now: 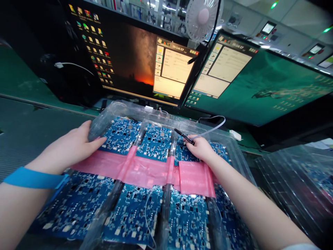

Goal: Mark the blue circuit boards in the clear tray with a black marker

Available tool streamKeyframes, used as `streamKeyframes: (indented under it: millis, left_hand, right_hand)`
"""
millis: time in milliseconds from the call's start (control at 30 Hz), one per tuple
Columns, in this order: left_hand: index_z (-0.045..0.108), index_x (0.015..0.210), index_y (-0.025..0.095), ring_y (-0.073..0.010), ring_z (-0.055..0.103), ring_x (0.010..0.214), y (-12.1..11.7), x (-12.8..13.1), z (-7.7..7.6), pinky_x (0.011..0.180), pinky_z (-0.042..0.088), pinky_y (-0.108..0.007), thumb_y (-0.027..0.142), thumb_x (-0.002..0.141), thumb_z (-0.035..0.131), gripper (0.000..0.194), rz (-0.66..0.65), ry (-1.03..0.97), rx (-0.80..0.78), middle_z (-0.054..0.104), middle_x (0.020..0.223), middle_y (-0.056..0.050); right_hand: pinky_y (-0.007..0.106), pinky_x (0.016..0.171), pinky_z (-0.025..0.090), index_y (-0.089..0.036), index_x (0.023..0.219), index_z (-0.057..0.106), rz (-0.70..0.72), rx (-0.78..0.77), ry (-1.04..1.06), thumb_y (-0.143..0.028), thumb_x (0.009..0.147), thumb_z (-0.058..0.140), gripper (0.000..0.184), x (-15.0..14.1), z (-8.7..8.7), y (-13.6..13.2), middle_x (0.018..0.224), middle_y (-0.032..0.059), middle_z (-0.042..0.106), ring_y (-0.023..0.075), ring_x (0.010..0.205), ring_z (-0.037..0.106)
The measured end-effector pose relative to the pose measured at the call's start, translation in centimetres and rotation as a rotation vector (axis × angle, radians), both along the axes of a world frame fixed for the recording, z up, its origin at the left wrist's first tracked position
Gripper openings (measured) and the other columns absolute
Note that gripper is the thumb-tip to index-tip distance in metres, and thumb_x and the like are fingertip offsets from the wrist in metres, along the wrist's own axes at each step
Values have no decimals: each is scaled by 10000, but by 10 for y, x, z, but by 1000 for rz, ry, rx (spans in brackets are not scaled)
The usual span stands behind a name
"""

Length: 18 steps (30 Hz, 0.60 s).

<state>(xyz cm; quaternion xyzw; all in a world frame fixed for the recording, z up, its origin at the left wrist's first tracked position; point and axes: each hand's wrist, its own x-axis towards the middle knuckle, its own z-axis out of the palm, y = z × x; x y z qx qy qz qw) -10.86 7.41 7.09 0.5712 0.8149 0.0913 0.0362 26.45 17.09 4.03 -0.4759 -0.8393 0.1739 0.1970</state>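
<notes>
A clear plastic tray [240,163] holds several blue circuit boards [153,140] in two rows, with strips of pink plastic film [148,170] lying across them. My left hand [80,144] grips the tray's left side, thumb over the nearest board and the other fingers partly hidden by the rim. Between the fingers of my right hand [199,147] is a black pen [184,136], slanted above a back-row board. A pale flat cable [212,130] runs into that same hand; its end is hidden by the fingers.
Two monitors [125,62] stand behind the tray, with a small white fan [203,17] above them. More clear trays [291,173] are stacked at the right. A blue band [36,178] circles my left wrist. A thin wire [147,215] lies over the front boards.
</notes>
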Motion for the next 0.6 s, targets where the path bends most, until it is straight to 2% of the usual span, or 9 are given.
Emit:
streamKeyframes:
  millis: [100,300,433,600]
  left_hand:
    - [242,1294,34,-296,519,982,0,-1,0,789,426,-350,533,745,407,760,-29,42,-56,508,1131,-188]
    - [265,1274,55,-294,530,953,1,-1,0,769,433,-351,545,748,391,729,-49,37,-55,519,1106,-177]
    - [286,1260,70,-286,551,909,-1,1,2,735,442,-341,528,740,413,704,-39,21,-61,542,1067,-165]
    - [325,1235,104,-277,567,890,-7,5,4,711,439,-320,525,726,425,669,-51,-38,-33,559,1040,-142]
  right_hand:
    - [213,679,419,-188,848,629,-14,-9,-28,-150,746,480,185,-3,1,-2,827,-2,624,156,753,564]
    - [202,652,417,-197,862,638,-39,-36,-94,-156,756,481,194,-8,4,-4,836,-7,626,148,716,567]
    - [204,670,422,-206,854,649,-50,-55,-146,-141,741,493,203,-11,5,-4,825,-12,632,155,746,574]
    - [241,746,422,-185,883,652,-46,-50,-212,-135,735,491,224,-15,4,-10,888,26,628,192,837,569]
